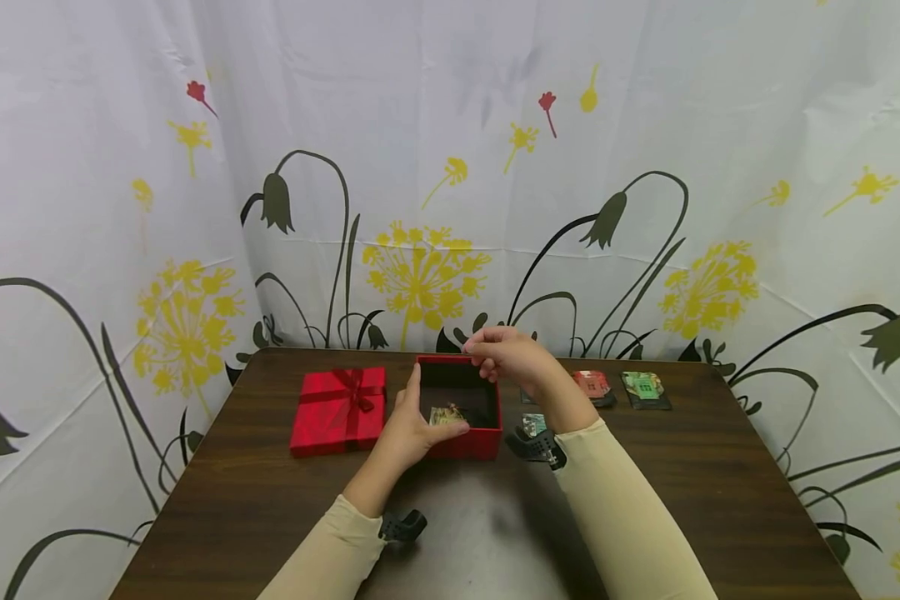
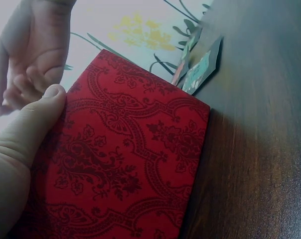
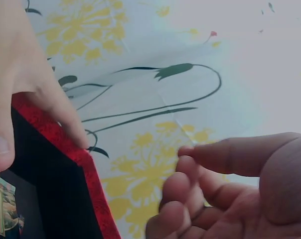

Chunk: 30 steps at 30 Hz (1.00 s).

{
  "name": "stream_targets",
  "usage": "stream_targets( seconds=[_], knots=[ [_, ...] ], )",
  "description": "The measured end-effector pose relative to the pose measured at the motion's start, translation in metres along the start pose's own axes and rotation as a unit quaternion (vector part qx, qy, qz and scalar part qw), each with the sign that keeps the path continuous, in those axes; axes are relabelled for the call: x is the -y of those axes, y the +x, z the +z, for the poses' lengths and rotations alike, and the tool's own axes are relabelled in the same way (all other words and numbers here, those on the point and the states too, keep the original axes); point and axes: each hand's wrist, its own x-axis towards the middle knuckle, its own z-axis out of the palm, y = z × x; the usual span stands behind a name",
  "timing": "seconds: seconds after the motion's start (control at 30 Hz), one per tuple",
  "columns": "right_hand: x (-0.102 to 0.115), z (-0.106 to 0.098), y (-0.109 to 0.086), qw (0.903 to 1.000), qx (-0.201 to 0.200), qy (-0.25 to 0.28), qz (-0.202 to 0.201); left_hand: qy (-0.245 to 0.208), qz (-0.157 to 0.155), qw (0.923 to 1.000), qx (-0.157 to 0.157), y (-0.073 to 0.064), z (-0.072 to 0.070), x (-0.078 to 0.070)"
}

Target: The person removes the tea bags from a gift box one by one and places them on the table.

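I see the left hand [image 3: 23, 69] at ten o'clock holding a red box [image 3: 96, 194], the right hand [image 3: 227, 186] curled at four

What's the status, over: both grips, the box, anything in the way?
Left grip holding red box. Right grip raised beside it, nothing visible pinched. Box open, printed piece inside. Ribboned lid lies left, not in the way.

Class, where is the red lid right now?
In the head view, the lid lies on the table, left of the left hand and the open box.
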Motion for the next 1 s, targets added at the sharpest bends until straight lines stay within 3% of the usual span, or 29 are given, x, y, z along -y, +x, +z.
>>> stream_targets(
  seconds=[0.23,0.43,0.63,0.83,1.0],
  knots=[
    [0.002,0.006,0.023,0.9946,0.059,-0.068,0.051,0.008,-0.004,1.0,-0.001,0.002,0.001,0.0],
    [-0.002,0.017,0.043,0.9826,0.111,-0.101,0.109,0.017,-0.01,0.9998,-0.001,0.002,-0.001,0.001],
    [-0.016,0.023,0.059,0.9698,0.141,-0.106,0.168,0.019,-0.008,0.9998,0.0,-0.001,0.0,0.004],
    [-0.029,0.019,0.069,0.972,0.124,-0.077,0.184,0.011,0.002,0.9999,-0.001,0.0,0.001,0.002],
    [-0.035,0.016,0.074,0.969,0.141,-0.046,0.197,0.004,0.006,1.0,0.003,0.002,0.001,0.001]
  ],
)
